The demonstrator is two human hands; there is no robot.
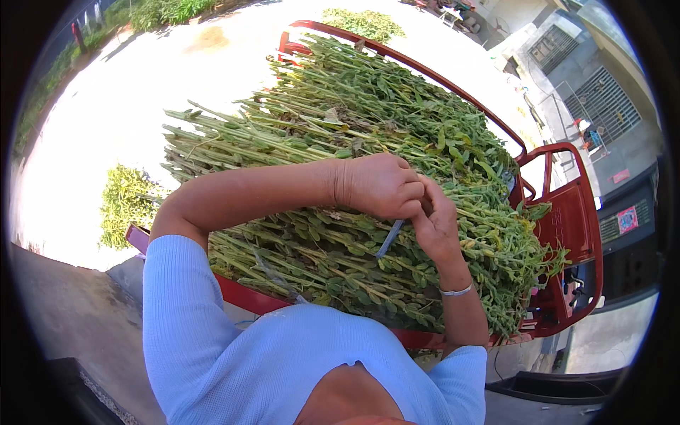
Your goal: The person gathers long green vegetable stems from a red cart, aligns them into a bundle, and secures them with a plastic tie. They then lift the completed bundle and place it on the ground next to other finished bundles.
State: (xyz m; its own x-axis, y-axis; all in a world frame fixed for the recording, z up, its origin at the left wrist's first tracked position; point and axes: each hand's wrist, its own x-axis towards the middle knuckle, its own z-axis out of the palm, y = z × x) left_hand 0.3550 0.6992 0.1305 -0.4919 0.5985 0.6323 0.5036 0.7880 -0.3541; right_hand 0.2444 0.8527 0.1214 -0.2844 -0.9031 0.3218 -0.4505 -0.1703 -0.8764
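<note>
Over a thick pile of cut green plant stalks (297,142), my two hands meet with fingers bent and pressed together. My left hand (382,185) is closed in a fist, its arm crossing in from the left. Against its knuckles, my right hand (438,225) pinches with thumb and forefinger; a pale bracelet circles that wrist. A narrow blue-grey strip (389,239) sticks out below the joined fingers, its loose end pointing down toward the leaves. The part of it inside my fingers is hidden. A translucent strip (273,273) lies across the stalks nearer my body.
The stalks fill a red-railed cart bed (453,79), their cut ends jutting past its left side. A red panel frame (567,227) rises at the right. Smaller plant heaps (127,205) lie on the bright ground. A building with barred windows (602,106) stands far right.
</note>
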